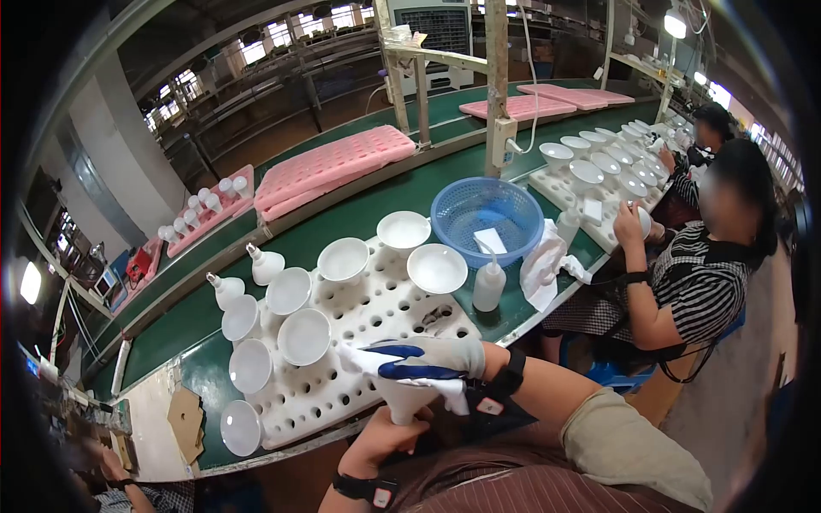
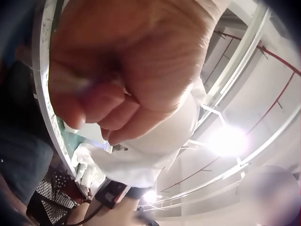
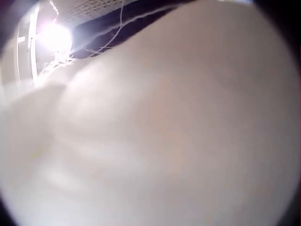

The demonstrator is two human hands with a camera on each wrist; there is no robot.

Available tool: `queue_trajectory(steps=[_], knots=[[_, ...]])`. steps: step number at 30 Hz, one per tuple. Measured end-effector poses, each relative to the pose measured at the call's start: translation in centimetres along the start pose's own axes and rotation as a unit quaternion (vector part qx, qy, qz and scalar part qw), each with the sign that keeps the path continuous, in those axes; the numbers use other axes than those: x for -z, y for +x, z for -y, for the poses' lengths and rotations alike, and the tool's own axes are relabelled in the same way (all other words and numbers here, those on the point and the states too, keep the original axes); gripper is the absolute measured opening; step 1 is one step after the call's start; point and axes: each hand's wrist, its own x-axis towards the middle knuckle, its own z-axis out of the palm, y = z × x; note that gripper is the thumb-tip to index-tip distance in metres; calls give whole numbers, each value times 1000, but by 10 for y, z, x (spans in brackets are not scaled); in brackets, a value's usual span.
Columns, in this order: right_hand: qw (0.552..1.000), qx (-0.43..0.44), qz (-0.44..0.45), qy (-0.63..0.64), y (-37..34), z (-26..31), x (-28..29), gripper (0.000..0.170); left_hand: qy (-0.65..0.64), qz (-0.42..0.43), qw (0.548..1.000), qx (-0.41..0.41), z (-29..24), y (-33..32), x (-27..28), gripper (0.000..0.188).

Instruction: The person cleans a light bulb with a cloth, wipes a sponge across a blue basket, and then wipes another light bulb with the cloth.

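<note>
Low at the table's front edge, my bare left hand (image 1: 389,438) grips the narrow end of a white, funnel-shaped lamp bulb (image 1: 400,400). In the left wrist view the curled fingers (image 2: 106,101) wrap its base, and the broad white body (image 2: 162,146) flares out beyond them. My right hand (image 1: 432,357), in a white and blue glove, lies over the bulb's wide face and holds a white cloth (image 1: 453,395), which bunches out at both sides. Blurred white fills most of the right wrist view, hiding the fingers there.
A white foam tray (image 1: 342,342) with rows of holes carries several bulbs, wide faces up. Behind it lie two bulbs (image 1: 227,291) on the green table. A blue basket (image 1: 487,218), squeeze bottle (image 1: 489,286) and crumpled cloth (image 1: 543,265) stand rightward. Another person (image 1: 701,282) sits at right.
</note>
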Motion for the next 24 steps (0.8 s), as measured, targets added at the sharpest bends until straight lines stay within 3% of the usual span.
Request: queue_trajectory(steps=[2,3,4,6,7,8,10,11,12,14,15,16,17,22,23,24], knots=[[993,-110,45,11,10,0,1,56,84,4,996,-9,-9,-9,-8,25],[979,135,65,-138,11,-25,6,51,85,-9,996,-16,-14,-12,-9,27],[948,253,20,-191,19,-59,4,44,83,-9,996,-19,-9,-14,-6,27],[944,304,-53,-118,26,-110,1,42,82,8,991,-110,2,-10,2,30],[981,126,-54,-141,4,-80,1,42,-16,33,985,-170,-1,-7,5,26],[995,6,-78,-61,4,-90,-13,42,-112,51,967,-224,-6,-8,8,22],[944,70,-179,-269,-8,-115,-19,42,-320,87,924,-191,-7,-4,23,15],[943,110,-215,-229,-12,-106,-13,44,-331,67,928,-158,-5,0,29,14],[911,112,-261,-298,-10,-103,-8,44,-342,53,927,-146,-5,-2,27,13],[924,92,-268,-255,-14,-66,3,40,-401,108,899,-137,0,0,27,12],[927,105,-288,-215,-9,-75,6,36,-407,120,895,-138,2,1,26,11],[945,63,-313,-67,-9,-55,5,31,-407,121,895,-135,3,3,27,11],[933,30,-349,86,-8,-35,3,28,-424,127,887,-132,6,6,26,12],[933,-26,-348,94,-12,-19,5,35,-443,133,879,-118,11,8,17,12],[926,43,-372,42,-8,-33,2,43,-451,114,879,-102,11,7,14,10],[939,50,-335,59,-11,-2,-11,53,-450,114,880,-102,11,9,11,10]])
